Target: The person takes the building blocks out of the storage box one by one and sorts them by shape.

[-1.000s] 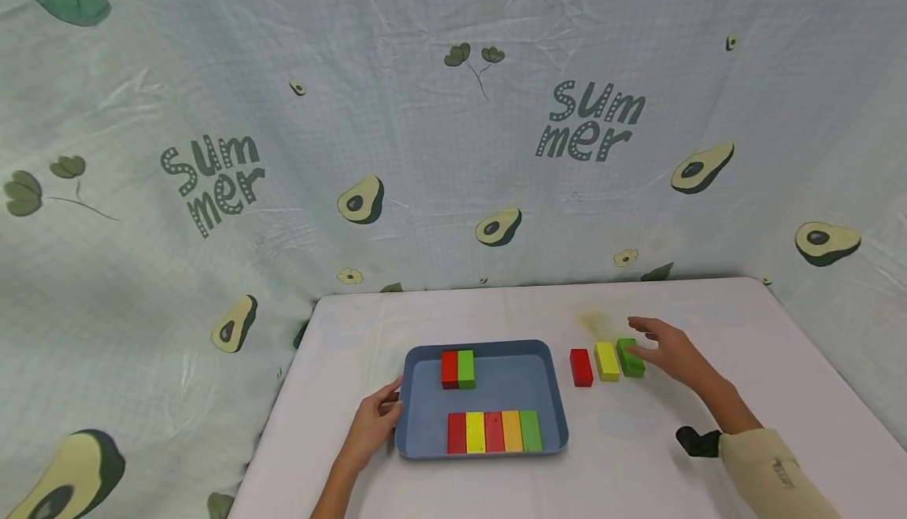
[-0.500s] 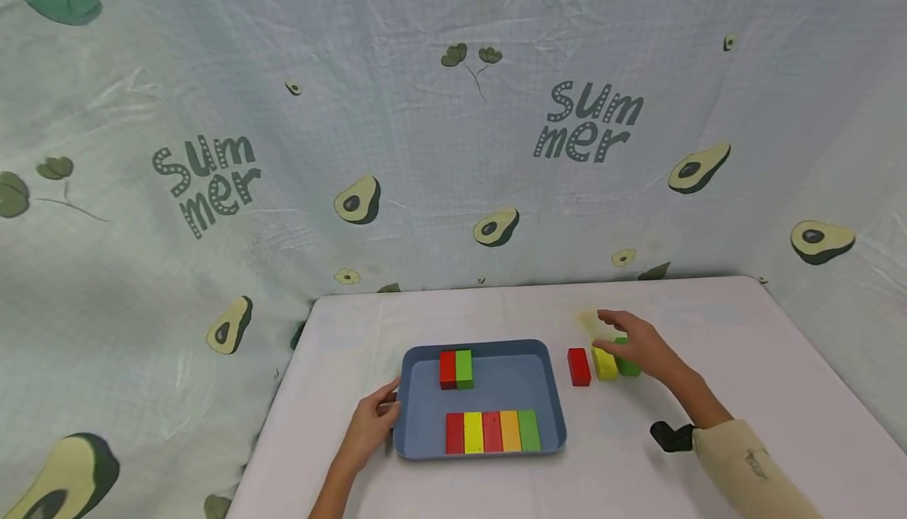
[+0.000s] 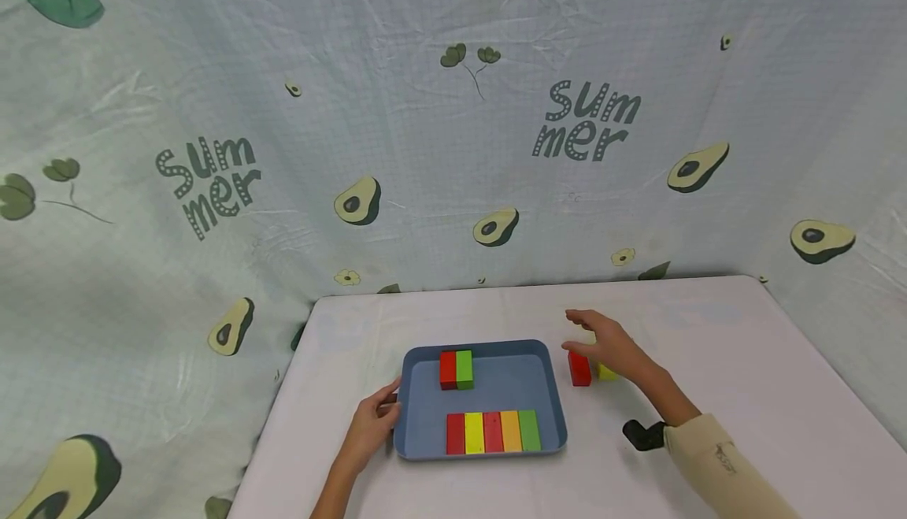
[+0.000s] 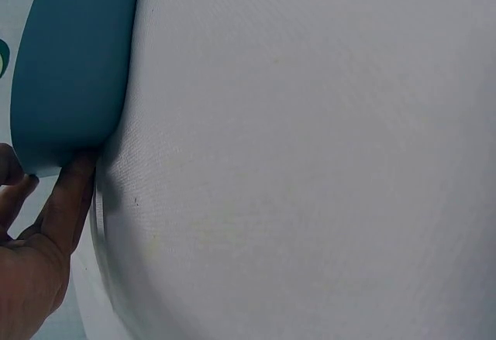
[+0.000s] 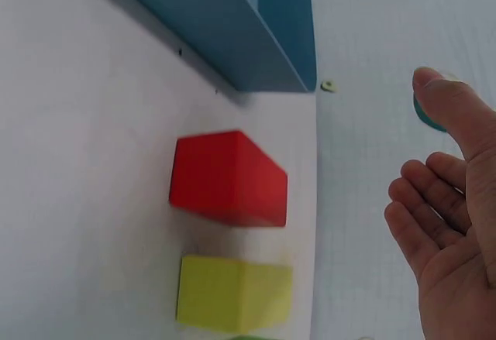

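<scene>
My left hand (image 3: 373,424) rests its fingers against the outer left wall of a blue-grey tray (image 3: 496,393). In the left wrist view, its fingers (image 4: 71,193) touch the tray wall (image 4: 74,61) near the table. Nothing is in my right hand (image 3: 612,346), which hovers right of the tray, thumb and fingers apart, overlapping the top of a red block (image 3: 579,371). Beside that stands a yellow block (image 3: 606,373), partly hidden by the hand. The right wrist view shows the red block (image 5: 221,177) and yellow block (image 5: 232,293), with a green sliver at the bottom edge.
Inside the tray, a red block (image 3: 448,370) and a green block (image 3: 464,369) stand together at the back. A row of several coloured blocks (image 3: 492,432) lines the front. A printed cloth (image 3: 425,149) hangs behind the white table (image 3: 383,322).
My right hand has moved left, from over the green block past the yellow one to the red one; the green block is now hidden. The left hand has stayed at the tray.
</scene>
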A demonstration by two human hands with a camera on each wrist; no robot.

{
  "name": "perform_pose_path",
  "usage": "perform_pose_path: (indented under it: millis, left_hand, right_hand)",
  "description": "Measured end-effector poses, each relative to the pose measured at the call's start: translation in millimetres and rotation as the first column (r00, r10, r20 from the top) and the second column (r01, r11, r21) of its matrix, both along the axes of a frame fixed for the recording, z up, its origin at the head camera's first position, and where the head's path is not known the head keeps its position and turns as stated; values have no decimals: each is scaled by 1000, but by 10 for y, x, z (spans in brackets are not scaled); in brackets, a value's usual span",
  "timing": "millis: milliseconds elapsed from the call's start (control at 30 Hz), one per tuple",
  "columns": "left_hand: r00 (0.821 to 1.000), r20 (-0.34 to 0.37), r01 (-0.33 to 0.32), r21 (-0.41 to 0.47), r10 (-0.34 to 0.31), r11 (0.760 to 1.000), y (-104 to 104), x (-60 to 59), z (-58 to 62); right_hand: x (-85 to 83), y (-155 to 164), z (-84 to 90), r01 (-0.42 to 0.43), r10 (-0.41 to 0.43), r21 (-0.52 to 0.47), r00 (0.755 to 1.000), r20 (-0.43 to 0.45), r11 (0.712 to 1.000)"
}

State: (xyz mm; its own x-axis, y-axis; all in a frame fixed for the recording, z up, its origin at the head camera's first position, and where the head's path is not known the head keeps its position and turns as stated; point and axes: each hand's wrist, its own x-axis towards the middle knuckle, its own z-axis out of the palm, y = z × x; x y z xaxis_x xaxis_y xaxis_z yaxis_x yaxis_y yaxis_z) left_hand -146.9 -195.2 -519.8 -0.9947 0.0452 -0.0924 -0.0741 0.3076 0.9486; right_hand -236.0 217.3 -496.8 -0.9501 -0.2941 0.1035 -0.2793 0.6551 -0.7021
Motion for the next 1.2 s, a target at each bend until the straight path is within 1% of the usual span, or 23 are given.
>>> perform_pose_path:
  millis: [100, 167, 267, 367, 467, 600, 767, 967, 1100, 1200]
  left_hand:
    - [1000, -6, 9, -4, -9, 1000, 33, 59, 145]
    - [1000, -6, 9, -9, -9, 1000, 31, 52, 142]
    - [1000, -5, 7, -9, -7, 1000, 13, 17, 72]
    - [1000, -3, 0, -10, 0, 1000, -16, -31, -55]
    - [1000, -1, -7, -19, 7, 1000, -42, -74, -174]
    - [1000, 0, -7, -20, 7, 1000, -65, -105, -254]
    - [1000, -3, -3, -5, 3, 1000, -82, -116, -280]
    - [1000, -7, -13, -24, 13, 1000, -65, -102, -243]
    - [1000, -17, -23, -28, 23, 999, -52, -93, -225]
    - [1000, -13, -27, -23, 27, 999, -47, -95, -224]
  right_hand:
    - [-7, -101, 3, -17, 17, 21, 1000, -24, 1000]
    - [-16, -161, 1, -29, 30, 37, 999, -41, 999]
    - [-14, -248, -3, -48, 50, 42, 998, -43, 998]
    - [-4, -323, -15, -87, 87, 22, 995, -39, 996]
    - [2, -385, -42, -129, 130, 11, 990, -55, 992]
    - [12, -462, -66, -152, 153, 25, 985, -77, 988]
    - [34, -555, -68, -152, 154, 42, 986, -70, 988]
    - [32, -654, -96, -160, 163, 65, 985, -55, 985]
    - [34, -716, -80, -182, 185, 54, 982, -48, 982]
    - [37, -755, -58, -194, 196, 47, 980, -26, 980]
